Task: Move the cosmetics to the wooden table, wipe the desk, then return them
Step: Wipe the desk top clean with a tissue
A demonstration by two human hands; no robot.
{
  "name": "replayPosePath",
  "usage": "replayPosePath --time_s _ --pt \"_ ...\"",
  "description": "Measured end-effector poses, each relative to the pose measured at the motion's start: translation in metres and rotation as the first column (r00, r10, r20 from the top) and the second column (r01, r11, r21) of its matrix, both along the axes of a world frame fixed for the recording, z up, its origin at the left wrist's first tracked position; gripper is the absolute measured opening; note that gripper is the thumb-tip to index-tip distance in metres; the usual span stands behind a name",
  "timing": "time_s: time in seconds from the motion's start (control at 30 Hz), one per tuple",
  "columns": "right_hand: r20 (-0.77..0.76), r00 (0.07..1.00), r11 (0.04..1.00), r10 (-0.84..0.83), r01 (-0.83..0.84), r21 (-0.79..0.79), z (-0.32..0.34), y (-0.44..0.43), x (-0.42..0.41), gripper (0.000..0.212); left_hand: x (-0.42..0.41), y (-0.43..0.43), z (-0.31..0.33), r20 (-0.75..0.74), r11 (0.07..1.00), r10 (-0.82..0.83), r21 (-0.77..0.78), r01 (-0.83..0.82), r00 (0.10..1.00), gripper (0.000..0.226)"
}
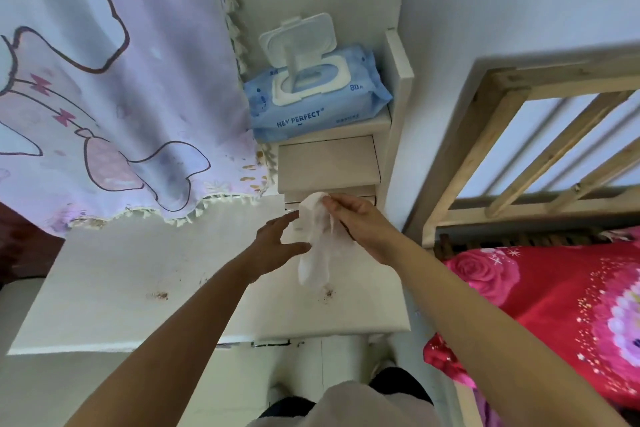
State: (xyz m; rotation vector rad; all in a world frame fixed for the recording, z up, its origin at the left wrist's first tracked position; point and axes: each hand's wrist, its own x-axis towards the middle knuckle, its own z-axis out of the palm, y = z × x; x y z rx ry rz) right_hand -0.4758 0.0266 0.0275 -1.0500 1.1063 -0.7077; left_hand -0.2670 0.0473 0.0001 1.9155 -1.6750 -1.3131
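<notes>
One wet wipe (316, 253) hangs limp from my right grip (358, 222), pinched at its top edge above the white worktop (138, 267), just in front of the drawers. My left grip (277, 246) is released, fingers straight, beside the wipe's middle and perhaps touching it. The sheet looks thin, damp and floppy, nearly weightless; I judge it is best spread flat under a palm, not bunched. Brown stains (157, 295) will likely need firm pressure. The wipes pack (311, 107) sits on the shelf, lid up.

One wipe (314, 246), one wipes pack (313, 114), one desk (138, 270)
</notes>
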Motion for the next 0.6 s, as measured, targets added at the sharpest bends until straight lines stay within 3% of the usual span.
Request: replayPosePath --time_s 0.07,0.13,0.2,0.3,0.5,0.6 --pt "-0.042 0.999 0.999 -0.014 0.012 -0.036 0.006 0.002 0.002 0.028 0.004 0.0 0.006 -0.127 0.998 -0.016 0.057 0.023 0.992 0.034" --pt "-0.152 0.986 0.994 -0.072 0.058 -0.096 0.01 0.003 0.003 0.028 0.01 0.002 0.009 -0.179 1.0 -0.011 -0.006 0.01 0.984 0.01" --pt "-0.27 0.942 0.974 -0.201 0.161 -0.162 0.009 0.006 0.006 0.023 0.02 0.005 0.013 -0.218 0.997 0.007 -0.077 -0.024 0.976 0.014" --pt "-0.327 0.901 0.955 -0.286 0.242 -0.17 0.002 0.014 0.008 0.015 0.037 0.006 0.012 -0.294 0.995 0.007 -0.092 -0.036 0.956 0.014" --pt "-0.242 0.902 0.929 -0.358 0.371 0.009 -0.021 0.054 0.014 0.032 0.044 0.007 -0.006 -0.351 0.996 -0.077 -0.068 0.057 0.933 0.01" --pt "-0.232 0.921 0.934 -0.313 0.343 0.103 -0.031 0.072 0.008 0.041 0.039 0.01 -0.024 -0.379 0.996 -0.08 -0.004 0.085 0.922 0.011"
